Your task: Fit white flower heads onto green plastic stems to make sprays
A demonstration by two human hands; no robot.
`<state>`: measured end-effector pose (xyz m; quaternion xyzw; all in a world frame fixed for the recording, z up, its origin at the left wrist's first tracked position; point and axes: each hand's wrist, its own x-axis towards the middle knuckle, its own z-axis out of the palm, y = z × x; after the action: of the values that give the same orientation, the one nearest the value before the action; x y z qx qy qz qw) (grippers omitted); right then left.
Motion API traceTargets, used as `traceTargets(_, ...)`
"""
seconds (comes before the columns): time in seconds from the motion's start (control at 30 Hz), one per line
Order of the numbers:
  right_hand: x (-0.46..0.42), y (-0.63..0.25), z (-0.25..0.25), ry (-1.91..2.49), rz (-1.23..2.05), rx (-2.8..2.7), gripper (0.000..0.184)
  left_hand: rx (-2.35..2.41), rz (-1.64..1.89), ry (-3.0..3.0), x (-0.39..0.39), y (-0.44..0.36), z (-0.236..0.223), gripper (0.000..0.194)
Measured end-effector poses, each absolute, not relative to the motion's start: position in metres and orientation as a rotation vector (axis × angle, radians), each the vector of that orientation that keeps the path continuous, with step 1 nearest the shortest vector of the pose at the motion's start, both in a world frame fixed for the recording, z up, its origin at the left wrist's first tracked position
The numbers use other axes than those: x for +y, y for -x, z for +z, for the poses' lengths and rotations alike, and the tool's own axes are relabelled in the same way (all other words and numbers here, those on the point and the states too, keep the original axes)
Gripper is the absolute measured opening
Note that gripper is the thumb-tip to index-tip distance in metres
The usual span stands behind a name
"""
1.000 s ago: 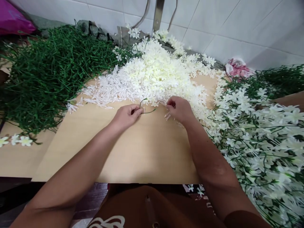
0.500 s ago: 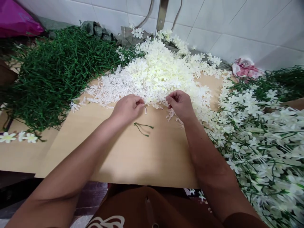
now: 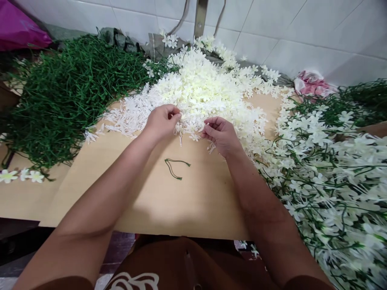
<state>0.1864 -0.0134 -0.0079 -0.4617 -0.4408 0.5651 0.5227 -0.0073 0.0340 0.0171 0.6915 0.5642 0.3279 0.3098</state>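
My left hand (image 3: 165,119) is closed in a pinch at the near edge of a heap of loose white artificial flowers (image 3: 208,80); what sits between its fingertips is too small to make out. Facing it, my right hand (image 3: 220,135) is also pinched, thumb against fingers, by the white blossoms, its contents hidden. White stamen pieces (image 3: 127,114) spread left of the heap, close to my left hand. Nearer to me, a forked green plastic stem (image 3: 173,167) lies alone on the tan board.
A large pile of green stems (image 3: 69,96) fills the left side. Stemmed white flowers (image 3: 338,181) are heaped along the right. A tiled wall (image 3: 272,24) rises behind, with a pink and white cloth (image 3: 314,84) near it and a magenta bag (image 3: 22,26) at upper left.
My left hand has moved slightly up over the edge of the flower heap. My right hand has shifted a little left and down, bringing the hands closer together. The view shifted slightly.
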Motion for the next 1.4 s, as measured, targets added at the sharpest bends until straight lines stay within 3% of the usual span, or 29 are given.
traceTargets(0.1, -0.015, -0.185, -0.006, 1.067, 1.429, -1.032, 0.044, 1.335, 0.949, -1.458, 0.028, 0.009, 0.024, 0.006)
traceTargets(0.33, -0.017, -0.173, -0.013, 0.968, 1.513, -0.847, 0.037, 0.95, 0.826, -0.886, 0.005, 0.001, 0.02, 0.024)
traceTargets(1.4, -0.026, -0.156, -0.01, 0.963, 1.265, -1.142, 0.039, 0.907, 0.823, -0.867, 0.0, -0.006, 0.014, 0.011)
